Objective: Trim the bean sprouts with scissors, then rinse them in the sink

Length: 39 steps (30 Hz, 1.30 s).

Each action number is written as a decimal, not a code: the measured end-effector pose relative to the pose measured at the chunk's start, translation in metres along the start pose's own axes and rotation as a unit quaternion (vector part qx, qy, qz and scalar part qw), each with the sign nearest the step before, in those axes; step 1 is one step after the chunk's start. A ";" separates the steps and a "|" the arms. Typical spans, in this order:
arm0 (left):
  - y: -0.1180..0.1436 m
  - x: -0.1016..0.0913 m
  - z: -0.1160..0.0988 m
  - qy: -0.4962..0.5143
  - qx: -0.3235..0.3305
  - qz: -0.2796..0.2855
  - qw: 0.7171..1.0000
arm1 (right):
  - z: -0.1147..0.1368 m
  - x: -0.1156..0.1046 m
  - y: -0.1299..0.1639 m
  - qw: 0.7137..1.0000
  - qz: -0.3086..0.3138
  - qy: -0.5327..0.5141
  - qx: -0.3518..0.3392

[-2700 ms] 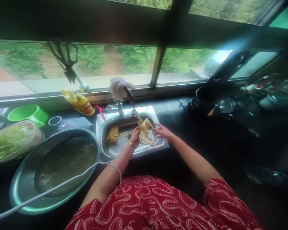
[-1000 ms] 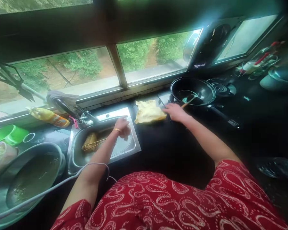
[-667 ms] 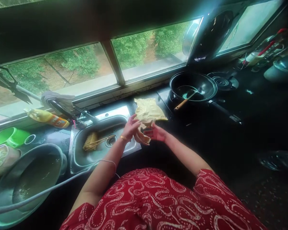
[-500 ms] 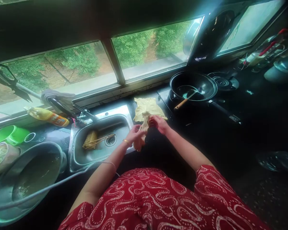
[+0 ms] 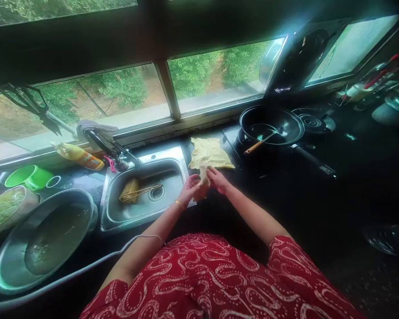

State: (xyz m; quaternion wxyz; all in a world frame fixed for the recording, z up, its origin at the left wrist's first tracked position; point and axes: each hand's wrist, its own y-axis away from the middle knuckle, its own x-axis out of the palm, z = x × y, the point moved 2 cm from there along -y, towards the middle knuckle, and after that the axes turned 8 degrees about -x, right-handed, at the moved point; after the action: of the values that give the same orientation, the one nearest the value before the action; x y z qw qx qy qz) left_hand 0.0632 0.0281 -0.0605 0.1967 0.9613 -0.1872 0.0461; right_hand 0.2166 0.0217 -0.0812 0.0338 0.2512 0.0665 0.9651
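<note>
That little bunched-up yellowish cloth [image 5: 203, 184] is squeezed between your two hands right at the near right corner of the sink [image 5: 146, 195], half over the rim and half over the dark surface [image 5: 286, 195]. Your left hand [image 5: 190, 190] is curled around its lower end and your right hand [image 5: 217, 179] is closed on the top end, fingers pressed in, so both are gripping the same wad.

If you're wringing it, I'd slide the whole thing a touch left so it sits over the basin, otherwise the drips look likely to land on the surface. Twist the hands opposite ways rather than just squashing.

Just behind your hands there's a second yellow cloth [image 5: 210, 153] lying flat, touching nothing you're holding, so keep the wad apart from it. In the basin there's a corn cob [image 5: 129, 190] with chopsticks [image 5: 141, 191] across it, near the drain. The wok [image 5: 271, 126] with its spatula [image 5: 259, 141] sits well off to the right, and the big steel basin [image 5: 43, 239] is off to the left.
</note>
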 end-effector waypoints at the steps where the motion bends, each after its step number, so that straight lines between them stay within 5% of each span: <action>1: 0.002 0.001 -0.001 0.006 -0.018 -0.005 1.000 | 0.003 0.003 0.000 0.999 0.000 0.014 -0.031; 6: 0.012 0.010 -0.017 -0.040 -0.004 -0.074 0.996 | 0.020 0.014 0.008 0.971 -0.053 0.140 -0.187; 8: 0.014 0.019 -0.020 -0.033 0.002 -0.051 0.998 | 0.026 0.019 0.014 0.951 -0.055 0.205 -0.225; 13: 0.006 0.023 -0.033 -0.027 0.085 -0.026 0.996 | 0.051 0.017 0.018 0.934 -0.016 0.281 -0.218; 16: 0.001 0.005 -0.052 -0.147 0.112 -0.049 0.982 | 0.071 0.002 0.012 0.957 0.115 0.220 -0.148; 19: 0.002 -0.013 -0.079 -0.261 0.169 -0.061 0.949 | 0.087 -0.014 0.008 0.959 0.204 0.183 -0.077; 24: 0.005 -0.025 -0.123 -0.462 0.237 -0.147 0.842 | 0.101 -0.025 -0.003 0.958 0.139 0.220 -0.123; 28: 0.005 -0.030 -0.146 -0.561 0.267 -0.118 0.775 | 0.118 -0.029 -0.015 0.876 -0.011 0.418 -0.239; 31: -0.003 -0.036 -0.160 -0.577 0.300 -0.131 0.749 | 0.132 -0.026 -0.023 0.806 -0.024 0.502 -0.314; 36: -0.018 -0.033 -0.193 -0.539 0.304 -0.107 0.778 | 0.166 -0.019 -0.030 0.765 -0.033 0.541 -0.348; 39: -0.015 -0.022 -0.216 -0.458 0.327 -0.085 0.822 | 0.188 -0.022 -0.027 0.802 -0.055 0.468 -0.369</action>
State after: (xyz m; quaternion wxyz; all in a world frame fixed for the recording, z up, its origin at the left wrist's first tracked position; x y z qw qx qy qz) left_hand 0.0448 0.1336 0.1289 -0.2349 0.8917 -0.1472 -0.3579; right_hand 0.3288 0.0673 0.0666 0.1413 -0.2660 -0.2729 0.9137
